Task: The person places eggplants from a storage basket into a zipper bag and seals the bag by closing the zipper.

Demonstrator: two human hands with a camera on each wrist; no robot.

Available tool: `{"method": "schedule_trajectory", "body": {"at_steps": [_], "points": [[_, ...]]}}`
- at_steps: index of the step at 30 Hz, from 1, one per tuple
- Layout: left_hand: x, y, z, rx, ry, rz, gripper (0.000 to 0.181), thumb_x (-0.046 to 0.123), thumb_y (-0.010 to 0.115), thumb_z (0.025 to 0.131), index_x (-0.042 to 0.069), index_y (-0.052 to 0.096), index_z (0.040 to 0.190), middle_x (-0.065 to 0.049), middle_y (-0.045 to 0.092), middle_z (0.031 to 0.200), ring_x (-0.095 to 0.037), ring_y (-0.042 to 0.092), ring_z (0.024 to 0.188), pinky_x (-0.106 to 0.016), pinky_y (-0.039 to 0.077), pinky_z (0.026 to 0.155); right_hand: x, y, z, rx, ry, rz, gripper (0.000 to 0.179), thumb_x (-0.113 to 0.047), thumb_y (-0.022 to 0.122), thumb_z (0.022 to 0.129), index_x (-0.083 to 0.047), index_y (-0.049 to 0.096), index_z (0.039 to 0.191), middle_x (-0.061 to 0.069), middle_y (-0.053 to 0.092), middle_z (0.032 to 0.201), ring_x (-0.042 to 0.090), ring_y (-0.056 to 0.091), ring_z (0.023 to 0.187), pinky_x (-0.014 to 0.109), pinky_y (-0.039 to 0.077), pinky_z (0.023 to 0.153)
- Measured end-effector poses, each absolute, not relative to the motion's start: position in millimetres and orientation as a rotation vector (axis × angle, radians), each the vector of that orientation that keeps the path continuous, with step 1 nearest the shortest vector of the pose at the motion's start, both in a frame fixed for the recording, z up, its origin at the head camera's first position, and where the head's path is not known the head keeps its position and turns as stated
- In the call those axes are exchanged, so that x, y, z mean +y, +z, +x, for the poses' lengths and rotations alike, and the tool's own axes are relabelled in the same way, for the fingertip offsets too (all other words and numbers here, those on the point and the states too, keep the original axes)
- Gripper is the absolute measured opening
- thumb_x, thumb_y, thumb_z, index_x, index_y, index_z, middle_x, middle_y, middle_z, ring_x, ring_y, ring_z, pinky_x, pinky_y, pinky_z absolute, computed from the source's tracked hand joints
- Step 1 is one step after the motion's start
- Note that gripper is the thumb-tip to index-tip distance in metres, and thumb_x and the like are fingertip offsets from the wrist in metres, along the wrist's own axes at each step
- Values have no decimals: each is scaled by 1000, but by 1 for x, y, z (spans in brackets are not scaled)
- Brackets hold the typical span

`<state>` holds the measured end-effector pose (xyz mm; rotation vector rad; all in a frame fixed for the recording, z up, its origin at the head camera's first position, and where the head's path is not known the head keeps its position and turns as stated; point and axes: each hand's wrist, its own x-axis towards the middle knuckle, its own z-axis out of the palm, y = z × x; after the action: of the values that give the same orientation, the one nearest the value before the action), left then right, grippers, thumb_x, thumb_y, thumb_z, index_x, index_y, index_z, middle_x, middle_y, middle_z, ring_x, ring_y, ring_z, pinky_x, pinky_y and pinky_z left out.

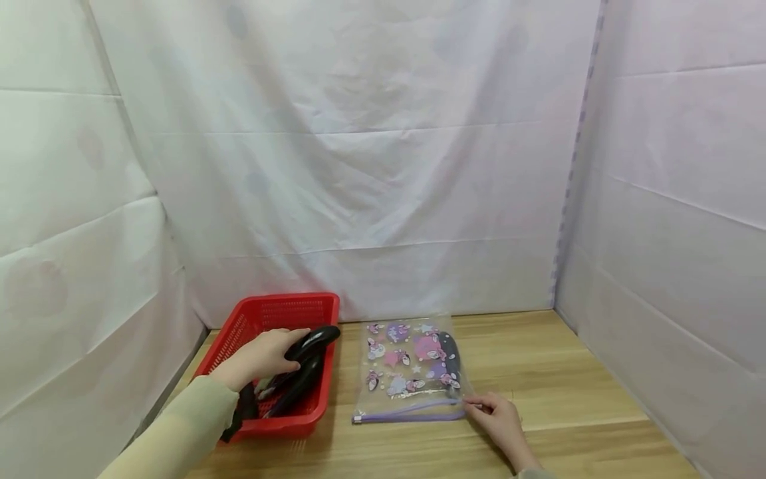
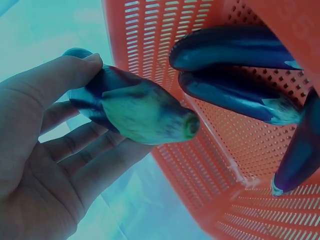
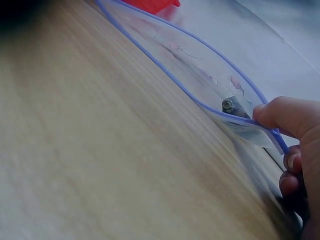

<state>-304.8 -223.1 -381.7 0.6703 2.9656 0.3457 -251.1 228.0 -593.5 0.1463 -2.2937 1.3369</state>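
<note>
Four eggplants are counted at the left hand (image 1: 263, 356). One, the held eggplant (image 2: 140, 107), is gripped between its thumb and fingers, over one red plastic basket (image 1: 299, 297). Three basket eggplants (image 2: 228, 48) are seen lying inside the basket, below that hand. A fifth, the bagged eggplant (image 1: 451, 359), is contained in one clear printed zip bag (image 1: 390, 358), ahead of the right hand (image 1: 499, 419) and to its left. By the right hand, the near corner of the bag's mouth is pinched between thumb and fingers; the two edges of the purple zip strip (image 1: 413, 417) are parted, and one slider (image 1: 357, 419) is seen at the end far from that hand. The bag is laid flat on the tabletop (image 1: 538, 372).

Part of the held eggplant is covered by the left thumb and fingers. In the left wrist view, one basket eggplant is cut off by the picture's edge. The bagged eggplant is partly masked by the print. Whether the black shape beside the left wrist is an eggplant cannot be told.
</note>
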Motion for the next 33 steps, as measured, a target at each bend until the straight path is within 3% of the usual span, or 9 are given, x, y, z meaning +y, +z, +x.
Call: {"method": "schedule_trajectory", "body": {"at_steps": [20, 33], "points": [[-199, -374, -292, 2962, 364, 746, 66, 23, 80, 79, 16, 54, 139, -2, 62, 120, -17, 56, 102, -46, 48, 91, 230, -596, -252, -2335, 1361, 111, 14, -11, 85, 70, -18, 79, 80, -12, 49, 61, 4, 43, 56, 23, 37, 51], [-192, -376, -289, 2922, 391, 883, 66, 21, 79, 80, 12, 53, 139, -4, 62, 121, -17, 56, 102, -45, 47, 92, 230, -590, -251, -2353, 1384, 106, 12, -12, 84, 72, -17, 79, 81, -11, 52, 63, 5, 44, 57, 24, 37, 53]]}}
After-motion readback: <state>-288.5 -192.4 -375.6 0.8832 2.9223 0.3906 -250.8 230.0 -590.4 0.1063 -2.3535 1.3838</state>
